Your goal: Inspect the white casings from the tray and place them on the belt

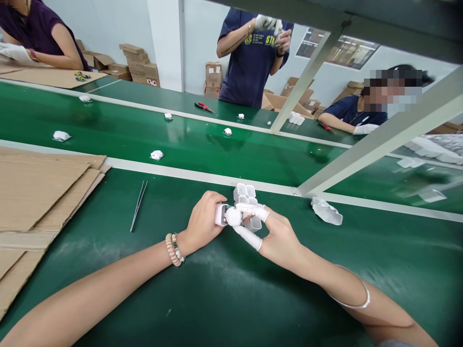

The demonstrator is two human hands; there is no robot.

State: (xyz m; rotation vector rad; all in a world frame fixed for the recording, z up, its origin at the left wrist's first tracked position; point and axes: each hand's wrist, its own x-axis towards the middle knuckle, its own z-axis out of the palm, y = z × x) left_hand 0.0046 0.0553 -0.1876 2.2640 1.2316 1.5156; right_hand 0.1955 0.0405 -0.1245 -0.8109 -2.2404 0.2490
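My left hand [205, 219] is wrapped round a small white housing [219, 214], whose open end faces right. In my right hand [277, 238], with white covers on the thumb and fingers, is a rounded white part [234, 217] pinched at the mouth of the housing. A bit of green board and red shows between the two pieces. Several white open-topped square cups [246, 191] stand together just behind my hands, partly hidden by my right fingers. Metal tweezers [139, 206] lie on the green table to the left of my left hand.
Cardboard sheets [43, 193] are stacked at left. White-topped pieces [156, 154] sit on the green belt [195, 161] beyond a pale rail. A crumpled white piece [326, 211] lies at right, near a slanting metal post [379, 137]. Three people are across the belt; red-handled pliers [204, 107] lie there.
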